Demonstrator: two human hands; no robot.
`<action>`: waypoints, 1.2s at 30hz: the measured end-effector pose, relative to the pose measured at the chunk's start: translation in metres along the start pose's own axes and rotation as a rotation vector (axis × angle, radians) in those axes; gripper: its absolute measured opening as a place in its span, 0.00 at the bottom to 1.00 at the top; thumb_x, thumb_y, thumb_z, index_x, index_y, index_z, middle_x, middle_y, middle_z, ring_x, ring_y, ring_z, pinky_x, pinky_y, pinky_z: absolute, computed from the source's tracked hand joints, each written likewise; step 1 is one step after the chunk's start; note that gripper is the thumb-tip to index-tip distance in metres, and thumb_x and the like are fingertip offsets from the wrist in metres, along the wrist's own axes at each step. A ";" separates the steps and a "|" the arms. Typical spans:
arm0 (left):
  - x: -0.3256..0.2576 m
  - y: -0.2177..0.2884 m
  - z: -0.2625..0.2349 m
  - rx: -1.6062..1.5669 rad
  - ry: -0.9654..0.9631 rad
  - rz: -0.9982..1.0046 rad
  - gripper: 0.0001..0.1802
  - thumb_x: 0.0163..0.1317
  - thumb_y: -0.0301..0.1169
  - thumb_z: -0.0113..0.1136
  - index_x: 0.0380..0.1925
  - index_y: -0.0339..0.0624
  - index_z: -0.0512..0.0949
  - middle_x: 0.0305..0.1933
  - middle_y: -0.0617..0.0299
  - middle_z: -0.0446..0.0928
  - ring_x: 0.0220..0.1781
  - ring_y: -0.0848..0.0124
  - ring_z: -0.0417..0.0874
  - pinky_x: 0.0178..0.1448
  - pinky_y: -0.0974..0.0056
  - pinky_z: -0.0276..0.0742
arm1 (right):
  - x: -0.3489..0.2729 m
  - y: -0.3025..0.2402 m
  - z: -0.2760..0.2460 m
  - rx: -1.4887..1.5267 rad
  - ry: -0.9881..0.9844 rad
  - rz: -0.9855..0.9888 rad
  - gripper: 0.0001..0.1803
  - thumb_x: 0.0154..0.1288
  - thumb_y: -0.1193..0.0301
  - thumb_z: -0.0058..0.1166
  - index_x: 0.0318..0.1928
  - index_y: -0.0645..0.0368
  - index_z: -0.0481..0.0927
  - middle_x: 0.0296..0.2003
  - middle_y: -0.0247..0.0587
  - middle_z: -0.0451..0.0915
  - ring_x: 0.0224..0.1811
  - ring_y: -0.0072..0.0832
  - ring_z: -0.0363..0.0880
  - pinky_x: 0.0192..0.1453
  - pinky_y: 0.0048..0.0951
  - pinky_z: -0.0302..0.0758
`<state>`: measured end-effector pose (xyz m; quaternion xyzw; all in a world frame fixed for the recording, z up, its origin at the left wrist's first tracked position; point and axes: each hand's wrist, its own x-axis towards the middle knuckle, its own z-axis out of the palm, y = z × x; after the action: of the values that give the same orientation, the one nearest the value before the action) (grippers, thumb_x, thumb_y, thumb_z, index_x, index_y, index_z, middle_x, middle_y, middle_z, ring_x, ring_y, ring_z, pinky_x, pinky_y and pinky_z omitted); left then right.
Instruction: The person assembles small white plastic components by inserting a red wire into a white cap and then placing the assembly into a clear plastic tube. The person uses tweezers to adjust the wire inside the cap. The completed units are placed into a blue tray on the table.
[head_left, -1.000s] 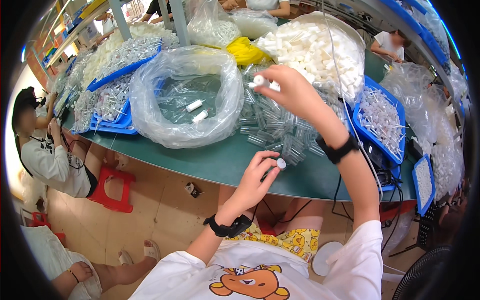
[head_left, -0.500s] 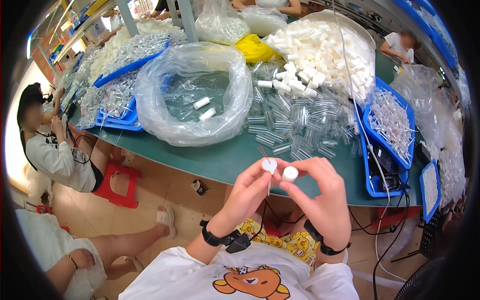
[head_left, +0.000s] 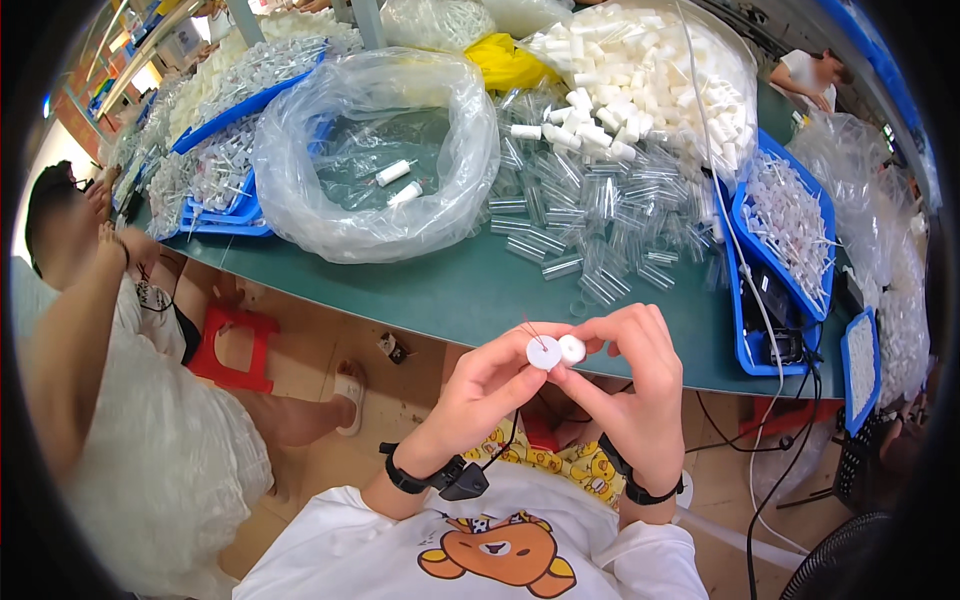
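In front of my body, over the table's near edge, both hands are brought together. My left hand [head_left: 488,385] pinches a white round cap-like piece [head_left: 541,357] with thin reddish wires sticking up from its middle. Right beside it, my right hand [head_left: 637,378] grips a small white cylinder [head_left: 572,349], its round end facing up. Cap and cylinder appear to touch; their contact is partly hidden by my fingers. Beyond my hands lie loose clear plastic tubes [head_left: 605,215] and a heap of white cylinders [head_left: 640,75].
A large clear plastic bag [head_left: 275,190] stands rolled open, with two white cylinders [head_left: 393,172] inside. Blue trays [head_left: 740,345] sit at right, crossed by a white cable [head_left: 735,240]. Another person [head_left: 130,400] is close at left, near a red stool [head_left: 232,350].
My right hand has brought the white cylinder left against the cap piece. The cap has tilted to show more of its face. At left, a person's raised arm has come into view.
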<state>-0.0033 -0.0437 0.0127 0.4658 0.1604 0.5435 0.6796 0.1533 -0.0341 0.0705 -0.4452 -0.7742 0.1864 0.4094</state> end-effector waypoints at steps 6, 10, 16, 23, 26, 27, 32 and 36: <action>-0.006 0.001 -0.005 0.075 -0.052 -0.011 0.10 0.63 0.21 0.47 0.44 0.32 0.73 0.52 0.55 0.67 0.53 0.68 0.71 0.57 0.65 0.67 | -0.009 0.004 -0.003 0.169 -0.083 0.090 0.20 0.42 0.76 0.64 0.40 0.61 0.77 0.33 0.38 0.70 0.34 0.29 0.68 0.38 0.27 0.66; -0.006 0.008 0.000 0.051 -0.046 -0.053 0.09 0.63 0.21 0.47 0.42 0.32 0.73 0.51 0.55 0.67 0.51 0.70 0.71 0.55 0.65 0.68 | -0.008 0.006 -0.012 0.231 -0.156 0.017 0.26 0.44 0.78 0.60 0.49 0.62 0.73 0.43 0.45 0.70 0.39 0.33 0.70 0.48 0.31 0.67; -0.009 0.014 0.008 0.050 -0.067 -0.167 0.08 0.64 0.25 0.47 0.39 0.34 0.74 0.44 0.59 0.72 0.46 0.73 0.73 0.51 0.67 0.69 | -0.009 0.017 -0.018 0.941 -0.362 0.067 0.29 0.53 0.80 0.52 0.58 0.69 0.64 0.57 0.53 0.64 0.57 0.40 0.69 0.61 0.34 0.60; -0.013 0.014 0.010 -0.060 -0.157 -0.323 0.11 0.66 0.29 0.44 0.42 0.36 0.72 0.40 0.61 0.73 0.42 0.76 0.73 0.47 0.70 0.70 | 0.000 0.027 -0.020 1.026 -0.443 0.040 0.31 0.52 0.81 0.54 0.58 0.71 0.62 0.45 0.52 0.76 0.54 0.37 0.72 0.60 0.37 0.63; -0.011 0.015 0.016 -0.026 -0.170 -0.341 0.11 0.67 0.30 0.43 0.45 0.36 0.69 0.40 0.61 0.73 0.41 0.77 0.73 0.46 0.71 0.70 | 0.002 0.037 -0.019 0.968 -0.461 -0.076 0.31 0.52 0.80 0.57 0.58 0.70 0.64 0.45 0.50 0.75 0.48 0.31 0.75 0.57 0.32 0.64; -0.010 0.016 0.017 -0.002 -0.180 -0.334 0.12 0.67 0.30 0.43 0.46 0.36 0.68 0.40 0.61 0.73 0.40 0.77 0.73 0.46 0.72 0.70 | 0.005 0.043 -0.020 0.915 -0.474 -0.142 0.31 0.51 0.81 0.58 0.57 0.70 0.64 0.44 0.50 0.76 0.46 0.30 0.75 0.56 0.31 0.65; -0.008 0.018 0.024 -0.033 -0.109 -0.244 0.08 0.65 0.27 0.46 0.41 0.35 0.67 0.44 0.59 0.71 0.39 0.77 0.73 0.44 0.72 0.71 | 0.001 0.046 -0.023 0.973 -0.201 -0.155 0.33 0.45 0.79 0.63 0.55 0.69 0.67 0.35 0.43 0.74 0.37 0.31 0.75 0.45 0.31 0.71; -0.008 0.016 0.023 0.143 -0.076 -0.179 0.06 0.60 0.20 0.50 0.35 0.38 0.65 0.47 0.49 0.69 0.44 0.70 0.73 0.50 0.64 0.70 | -0.014 0.034 -0.023 1.207 0.212 0.094 0.44 0.39 0.73 0.70 0.58 0.68 0.61 0.29 0.36 0.70 0.32 0.36 0.77 0.36 0.32 0.75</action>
<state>0.0011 -0.0612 0.0353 0.5171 0.2136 0.4496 0.6963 0.1937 -0.0293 0.0558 -0.1845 -0.4667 0.5644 0.6554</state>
